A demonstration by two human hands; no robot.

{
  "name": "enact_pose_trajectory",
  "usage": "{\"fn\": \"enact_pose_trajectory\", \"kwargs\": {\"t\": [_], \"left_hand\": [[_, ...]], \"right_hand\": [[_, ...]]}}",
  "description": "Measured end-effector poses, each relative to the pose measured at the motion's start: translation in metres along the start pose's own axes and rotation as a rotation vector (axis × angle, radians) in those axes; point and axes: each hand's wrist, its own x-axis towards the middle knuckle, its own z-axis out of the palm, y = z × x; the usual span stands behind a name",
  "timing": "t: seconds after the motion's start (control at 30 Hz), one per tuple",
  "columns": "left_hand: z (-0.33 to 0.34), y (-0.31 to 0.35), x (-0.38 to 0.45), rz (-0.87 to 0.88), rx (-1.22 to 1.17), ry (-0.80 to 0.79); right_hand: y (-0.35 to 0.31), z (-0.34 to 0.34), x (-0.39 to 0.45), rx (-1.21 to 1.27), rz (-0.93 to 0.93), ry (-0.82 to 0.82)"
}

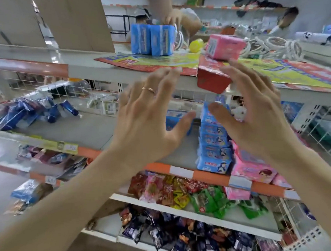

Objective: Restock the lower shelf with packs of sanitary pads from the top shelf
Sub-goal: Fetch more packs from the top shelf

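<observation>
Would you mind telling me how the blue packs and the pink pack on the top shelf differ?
The blue packs stand upright as a pair, side by side, towards the back of the top shelf. The pink pack is single, lies tilted, and sits to their right, nearer the front edge. Both are soft plastic-wrapped packs, and neither hand is touching them.

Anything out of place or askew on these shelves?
Yes. A red box juts tilted over the top shelf's front edge, and a pink pack behind it lies skewed, unlike the two upright blue packs. Both hands hold nothing.
</observation>
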Motion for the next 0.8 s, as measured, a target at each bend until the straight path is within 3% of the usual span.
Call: {"fn": "enact_pose_trajectory", "kwargs": {"t": [0.47,0.8], "left_hand": [[0.074,0.031,0.177,0.12,0.05,0.021],[0.136,0.009,0.283,0.132,0.081,-0.15]], "right_hand": [[0.127,-0.027,0.125,-0.111,0.185,-0.009],[0.213,0.014,0.216,-0.215,0.307,-0.196]]}}
